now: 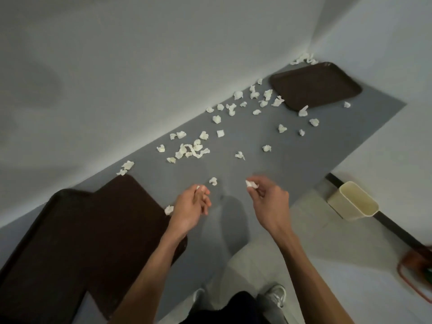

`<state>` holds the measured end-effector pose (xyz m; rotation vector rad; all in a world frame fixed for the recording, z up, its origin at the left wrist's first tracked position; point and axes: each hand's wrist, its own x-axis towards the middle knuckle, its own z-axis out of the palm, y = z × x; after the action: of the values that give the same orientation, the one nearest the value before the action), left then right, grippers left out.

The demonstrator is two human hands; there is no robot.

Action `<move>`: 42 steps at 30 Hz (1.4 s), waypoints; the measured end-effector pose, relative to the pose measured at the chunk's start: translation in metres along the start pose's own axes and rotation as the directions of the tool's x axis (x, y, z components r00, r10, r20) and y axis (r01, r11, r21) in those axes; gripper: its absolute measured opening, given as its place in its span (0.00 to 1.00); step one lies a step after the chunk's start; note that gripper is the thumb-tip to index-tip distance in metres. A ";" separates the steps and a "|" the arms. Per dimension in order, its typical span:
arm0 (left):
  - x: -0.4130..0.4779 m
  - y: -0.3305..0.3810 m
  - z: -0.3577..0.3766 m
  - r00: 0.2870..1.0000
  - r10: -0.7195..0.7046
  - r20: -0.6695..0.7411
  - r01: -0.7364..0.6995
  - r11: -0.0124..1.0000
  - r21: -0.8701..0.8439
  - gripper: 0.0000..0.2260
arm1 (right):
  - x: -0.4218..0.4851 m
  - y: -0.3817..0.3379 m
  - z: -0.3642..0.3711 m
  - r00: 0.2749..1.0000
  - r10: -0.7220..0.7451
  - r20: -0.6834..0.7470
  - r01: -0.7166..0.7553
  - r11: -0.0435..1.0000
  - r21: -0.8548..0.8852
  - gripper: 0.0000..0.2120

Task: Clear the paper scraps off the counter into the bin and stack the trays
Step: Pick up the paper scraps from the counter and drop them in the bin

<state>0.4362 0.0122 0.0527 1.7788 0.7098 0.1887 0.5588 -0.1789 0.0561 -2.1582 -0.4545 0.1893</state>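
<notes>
Grey counter [292,160] (scrap-strewn), left hand [191,205] grip pinching a paper scrap [200,187], right hand [268,199] likewise

A pale wall [117,66] fills the upper left. Light floor [350,265] lies lower right, a dark baseboard [397,228] crossing it. At the right edge sits a blurred orange thing [416,260] — grey shoes [278,295] at bottom centre.

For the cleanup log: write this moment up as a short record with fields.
left hand: pinches a small scrap
right hand: pinches a larger scrap
loose scraps: many scattered across the counter
near trays: two, overlapping, at the left
far tray: alone by the corner, right
bin: upright on the floor, right of the counter
</notes>
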 end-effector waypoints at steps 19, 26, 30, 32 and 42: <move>0.070 0.121 0.387 0.984 0.076 0.159 -0.094 0.990 0.107 0.05 | 0.079 0.256 -0.281 0.961 0.249 -0.120 -0.235 0.964 0.120 0.09; 0.141 0.137 0.529 0.971 0.096 0.219 -0.141 0.970 0.198 0.06 | 0.133 0.350 -0.348 0.901 0.398 -0.174 -0.387 0.917 0.097 0.11; 0.172 0.147 0.612 0.963 0.041 0.267 -0.087 0.983 0.164 0.02 | 0.161 0.400 -0.394 0.864 0.459 -0.204 -0.460 0.887 0.049 0.10; 0.186 0.152 0.650 0.950 0.006 0.313 -0.064 0.982 0.176 0.02 | 0.176 0.429 -0.416 0.849 0.489 -0.201 -0.493 0.869 0.030 0.10; 0.225 0.105 0.805 0.960 -0.117 0.255 0.038 0.955 0.295 0.06 | 0.249 0.613 -0.461 0.798 0.603 0.016 -0.595 0.791 -0.139 0.11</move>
<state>1.0324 -0.5399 -0.1704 1.9992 0.6315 -0.2204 1.0797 -0.7555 -0.1610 -2.3682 0.2197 0.5949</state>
